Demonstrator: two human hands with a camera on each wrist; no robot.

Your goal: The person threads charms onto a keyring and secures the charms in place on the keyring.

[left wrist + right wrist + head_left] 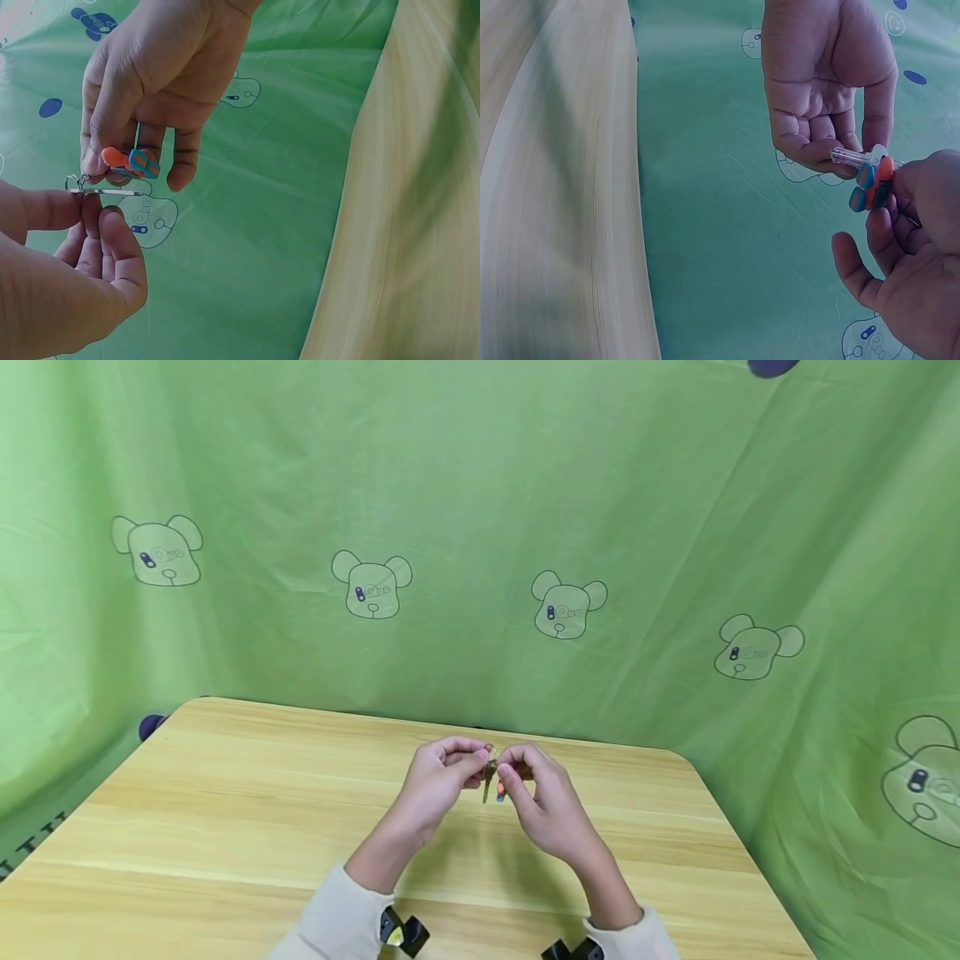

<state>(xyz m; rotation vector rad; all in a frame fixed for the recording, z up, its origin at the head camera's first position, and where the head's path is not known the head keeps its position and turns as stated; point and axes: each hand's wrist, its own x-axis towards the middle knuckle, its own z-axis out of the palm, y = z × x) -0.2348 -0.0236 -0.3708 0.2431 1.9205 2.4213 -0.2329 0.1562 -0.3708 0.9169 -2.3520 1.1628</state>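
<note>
Over a wood-grained tabletop (225, 827), a flat metal key (487, 785) is being pinched by the left hand (437, 783), a lobed orange-and-blue charm (138, 160) by the right hand (547, 803)

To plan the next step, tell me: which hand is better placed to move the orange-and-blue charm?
Probably the right hand: it has the charm at its fingertips, while the left hand pinches the key.

The head view is bright and even, the curtain (45, 610) palest at left; soft, faint shadows fall on the tabletop (247, 810) below the hands (435, 781) (551, 806). Both wrist views are dimmer and cooler, with blurred shadow bands on the tabletop. The head view renders the key (488, 781) small and unsharp.
</note>
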